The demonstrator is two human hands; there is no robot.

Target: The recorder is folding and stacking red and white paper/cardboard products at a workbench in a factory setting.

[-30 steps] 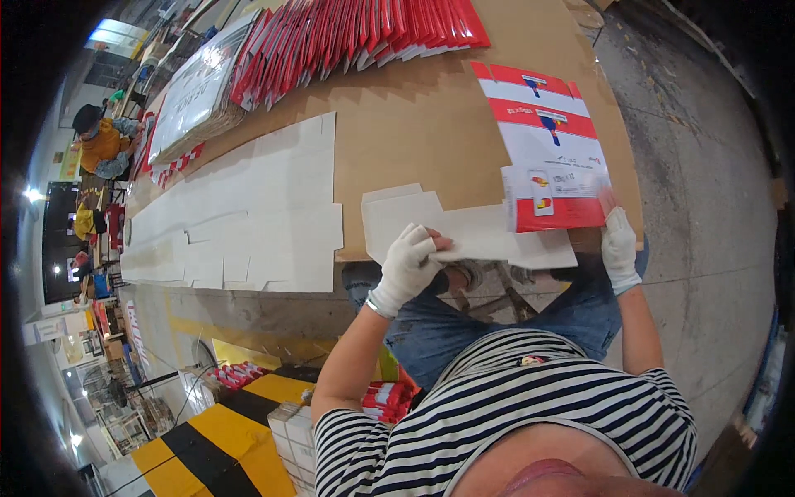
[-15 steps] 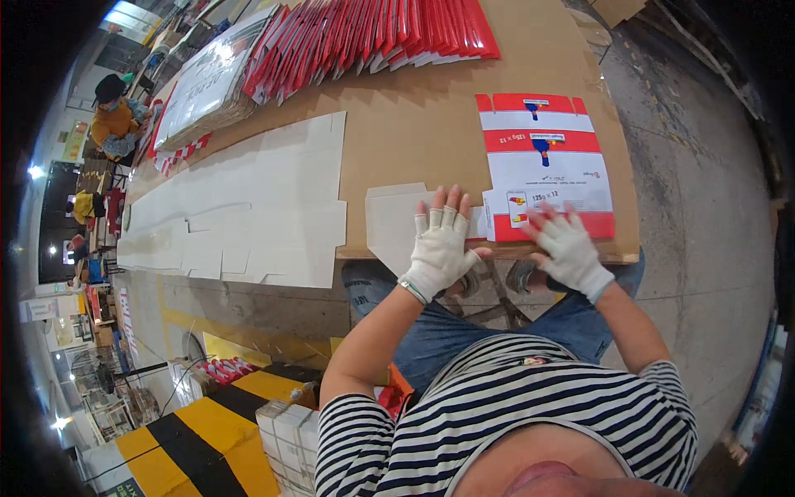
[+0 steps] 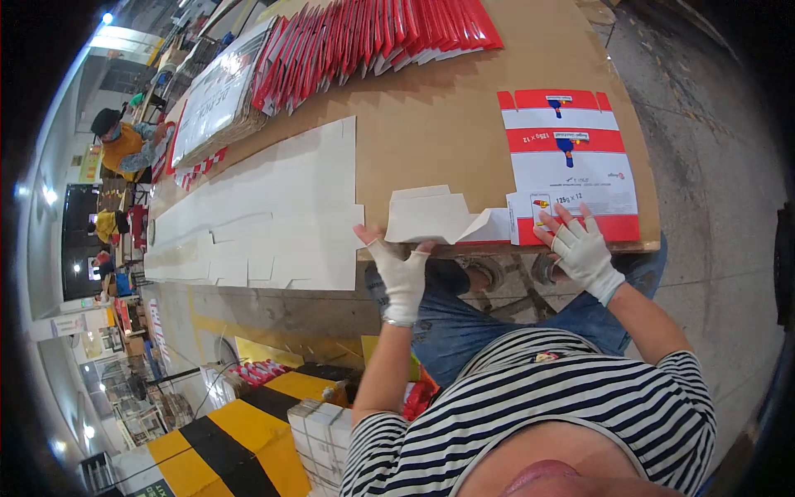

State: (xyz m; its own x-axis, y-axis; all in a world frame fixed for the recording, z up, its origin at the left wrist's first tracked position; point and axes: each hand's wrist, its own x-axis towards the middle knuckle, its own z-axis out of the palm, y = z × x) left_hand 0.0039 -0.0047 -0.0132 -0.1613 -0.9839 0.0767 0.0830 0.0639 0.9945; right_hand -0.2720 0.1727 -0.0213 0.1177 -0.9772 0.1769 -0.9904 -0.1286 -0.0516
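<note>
A flat red, white and blue printed carton blank (image 3: pixel 571 178) lies at the table's near right edge. From its left side a plain white flap (image 3: pixel 426 215) extends, with its near edges bent upward. My right hand (image 3: pixel 584 257), in a white fingerless glove, rests its spread fingertips on the blank's lower red band. Just left of the white flap, at the table edge, my left hand (image 3: pixel 402 282) is open, thumb and fingers wide apart. Nothing shows in its grasp, and the thumb tip is close to the flap's near edge.
White unprinted blanks (image 3: pixel 273 207) lie overlapped to the left on the cardboard-covered table (image 3: pixel 447 124). Beyond are a fanned row of red folded cartons (image 3: pixel 381 41) and a plastic-wrapped stack (image 3: pixel 219 95). A co-worker (image 3: pixel 124 145) stands far left. A yellow-and-black striped surface (image 3: pixel 240 422) is below left.
My left hand has moved left, off the white flap, and its fingers have spread. The flap's near edges now stand bent up. My right hand stays on the printed blank; the whole view has shifted slightly.
</note>
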